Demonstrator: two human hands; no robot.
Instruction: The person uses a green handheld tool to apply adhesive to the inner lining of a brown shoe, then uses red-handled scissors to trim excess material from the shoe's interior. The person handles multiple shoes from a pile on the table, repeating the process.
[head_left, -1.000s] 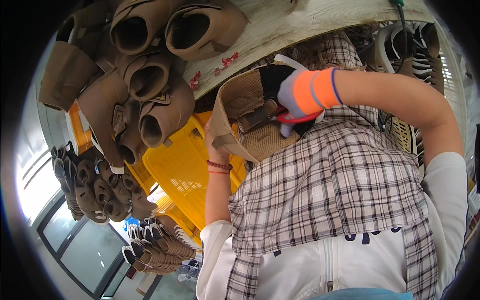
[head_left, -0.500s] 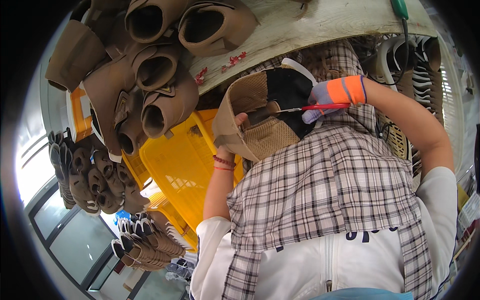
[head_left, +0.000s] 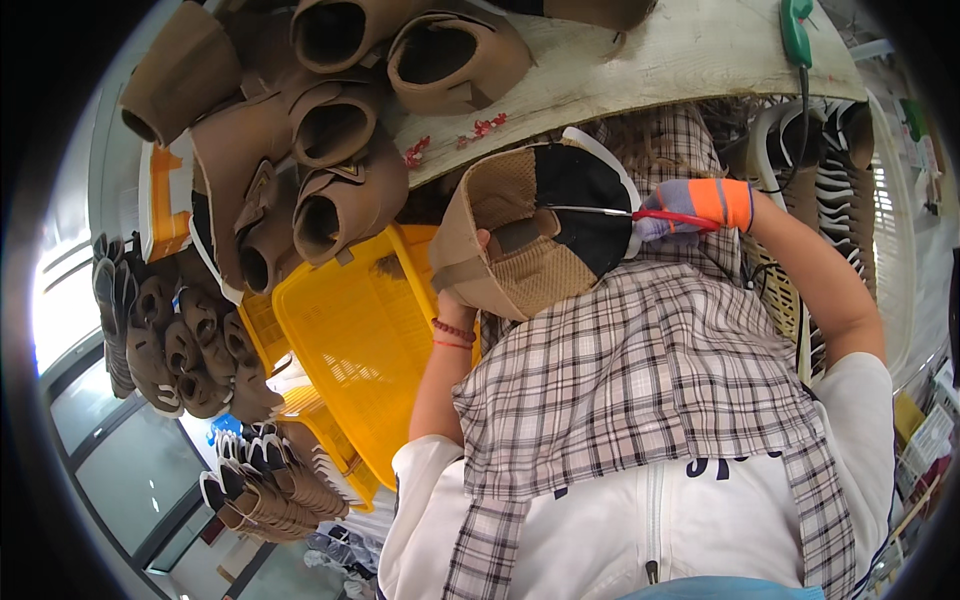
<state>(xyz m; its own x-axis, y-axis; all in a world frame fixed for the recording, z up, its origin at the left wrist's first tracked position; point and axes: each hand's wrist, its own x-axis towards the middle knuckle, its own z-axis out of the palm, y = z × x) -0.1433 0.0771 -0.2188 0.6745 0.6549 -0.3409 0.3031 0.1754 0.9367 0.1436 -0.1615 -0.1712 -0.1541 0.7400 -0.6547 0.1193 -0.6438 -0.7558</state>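
Tan mesh and black lining face us inside the shoe upper [head_left: 510,185], which we hold between our hands, just above our plaid apron [head_left: 640,370]; it looks light, the mesh soft and easy to grip, the outer wall fairly stiff since it stands open like a cup, and we judge it neither slippery nor fragile; the best hold seems to be that wall, pinched from both sides and well apart from the metal blade. Our bare left hand [head_left: 457,308] is closed on the wall's left side, thumb hooked over inside, the other fingers mostly hidden; our gloved right hand [head_left: 668,195], at the opposite side, curls around the red handle of what looks like a pair of scissors [head_left: 640,214], whose slim metal lies across the black lining toward a brown piece within; we cannot tell how far the blades are parted. Left of our left hand sits a yellow crate [head_left: 345,340], with a pile of brown uppers [head_left: 372,195] above it; beyond both hands runs the pale worktop [head_left: 600,85], with a green-handled tool [head_left: 796,35] past the right hand. Compared with a second ago, the right hand is farther out of the upper, so more blade shows; our left thumb is now visible inside, and the green handle stands fuller in view.
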